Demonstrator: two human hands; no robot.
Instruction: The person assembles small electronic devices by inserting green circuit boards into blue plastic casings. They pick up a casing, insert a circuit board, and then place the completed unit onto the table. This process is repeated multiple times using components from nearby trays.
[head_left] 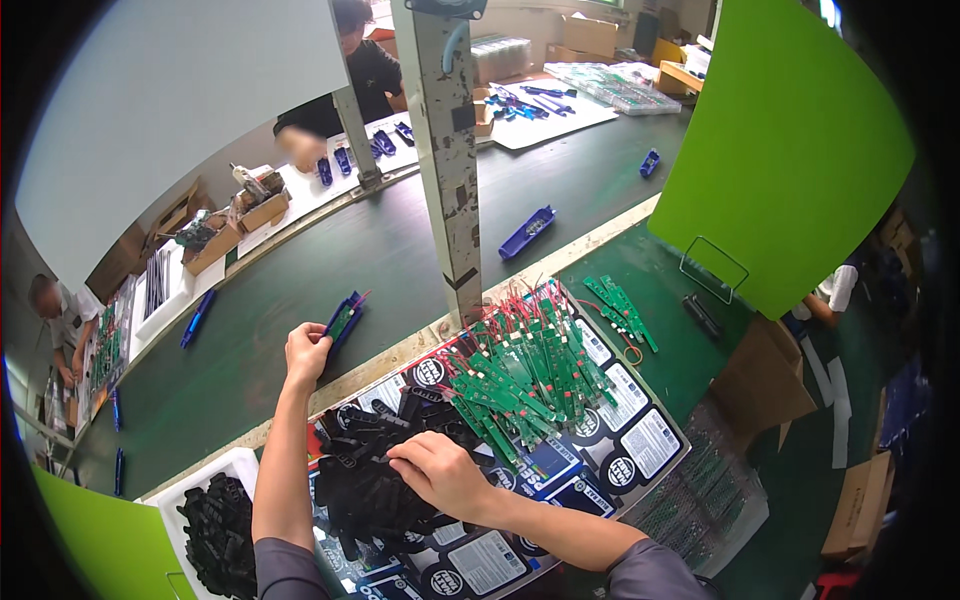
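Observation:
My left hand (307,354) is closed on the near end of a blue plastic housing (357,306), above the green conveyor belt. Inside that housing lies a narrow green circuit board (342,322), with a bit of red wire at its far end. My right hand (440,474) hovers over or touches a heap of small black plastic parts (362,505), fingers bent together; whatever they may grip cannot be made out. Just beyond the heap, a pile of green circuit boards (520,375) with red wires lies on a printed sheet (645,440).
A metal post (446,170) rises at the belt's near edge. More blue housings (527,232) sit on the belt (250,310). At lower left stands a white tray (170,520) of black parts. Green panel (790,160) at right. Co-workers sit across the belt and at far left.

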